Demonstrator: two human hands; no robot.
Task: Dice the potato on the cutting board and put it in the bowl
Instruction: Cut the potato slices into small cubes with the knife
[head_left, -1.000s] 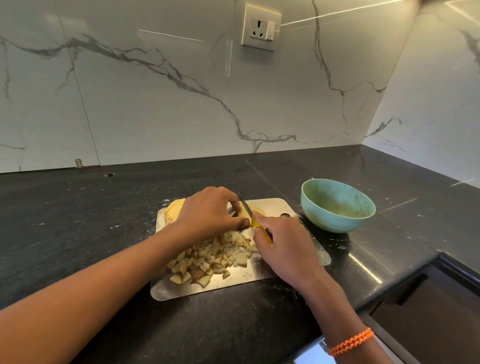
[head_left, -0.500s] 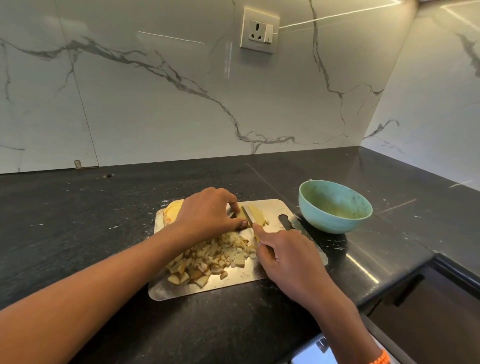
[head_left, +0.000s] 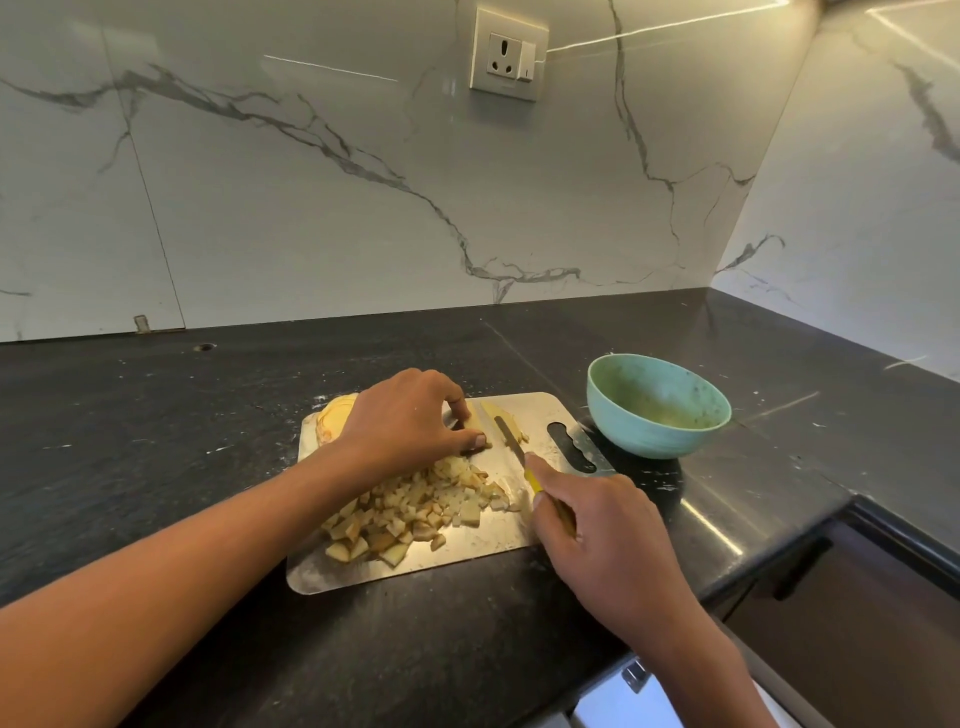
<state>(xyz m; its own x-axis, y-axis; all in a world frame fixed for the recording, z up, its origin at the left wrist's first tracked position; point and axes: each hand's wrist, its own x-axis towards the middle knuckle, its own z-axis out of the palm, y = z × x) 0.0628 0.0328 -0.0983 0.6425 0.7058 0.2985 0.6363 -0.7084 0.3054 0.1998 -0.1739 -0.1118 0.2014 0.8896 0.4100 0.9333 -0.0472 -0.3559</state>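
A metal cutting board (head_left: 540, 410) lies on the black counter. A heap of diced potato (head_left: 415, 514) covers its near half. My left hand (head_left: 410, 421) pinches a potato piece (head_left: 475, 423) at the board's middle, fingers curled over it. A larger potato chunk (head_left: 335, 418) sits at the far left corner, partly behind that hand. My right hand (head_left: 608, 545) grips a yellow-handled knife (head_left: 511, 447), its blade lying beside thin potato strips (head_left: 506, 418). A teal bowl (head_left: 657, 405) stands right of the board with no potato visible in it.
The black counter (head_left: 156, 441) runs back to a marble wall with a power socket (head_left: 508, 54). The counter's front edge drops off at the right, above a dark cabinet (head_left: 857, 613).
My right hand drew back toward me with the knife, uncovering the board's handle slot. The left hand stayed on the potato piece.
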